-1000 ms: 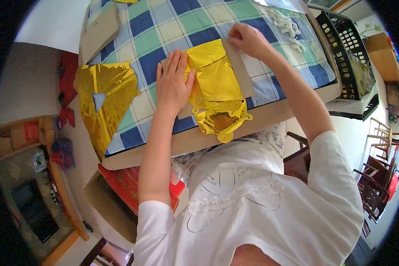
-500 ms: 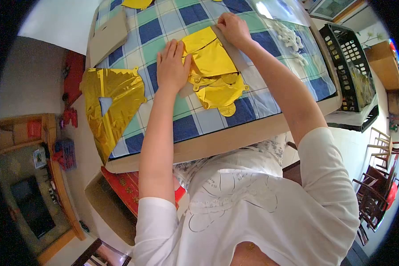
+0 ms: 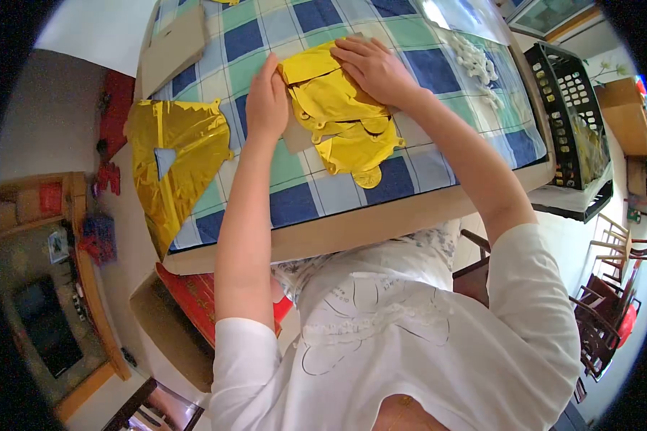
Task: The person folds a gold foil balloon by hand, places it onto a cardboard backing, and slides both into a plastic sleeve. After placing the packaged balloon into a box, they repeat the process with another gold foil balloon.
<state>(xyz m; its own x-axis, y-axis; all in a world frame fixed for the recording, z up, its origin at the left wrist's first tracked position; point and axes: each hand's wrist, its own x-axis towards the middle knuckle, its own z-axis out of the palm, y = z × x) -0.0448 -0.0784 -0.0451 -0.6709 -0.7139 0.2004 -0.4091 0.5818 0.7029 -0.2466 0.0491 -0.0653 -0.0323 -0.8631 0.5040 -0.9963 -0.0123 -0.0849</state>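
Note:
A flat, deflated gold foil balloon (image 3: pixel 338 97) lies folded over a piece of grey-brown cardboard (image 3: pixel 295 136), whose edges show from under it. Rounded tabs with small holes stick out at its near end. My left hand (image 3: pixel 267 100) stands on its side along the balloon's left edge, its fingers stretched away from me. Across the upper right of the balloon my right hand (image 3: pixel 378 70) lies flat, fingers extended over the foil. What lies beneath its palm is hidden.
Another gold foil piece (image 3: pixel 194 151) hangs over the table's left edge. Behind it lies a cardboard sheet (image 3: pixel 176 47). White gloves (image 3: pixel 471 61) and clear plastic (image 3: pixel 464 18) are at the right on the checked cloth (image 3: pixel 309 197). A black crate (image 3: pixel 568 108) stands beyond the table.
My right hand has moved from the cardboard's far right corner onto the foil, opening out flat. My left hand has slid off the foil to its left edge and turned on its side.

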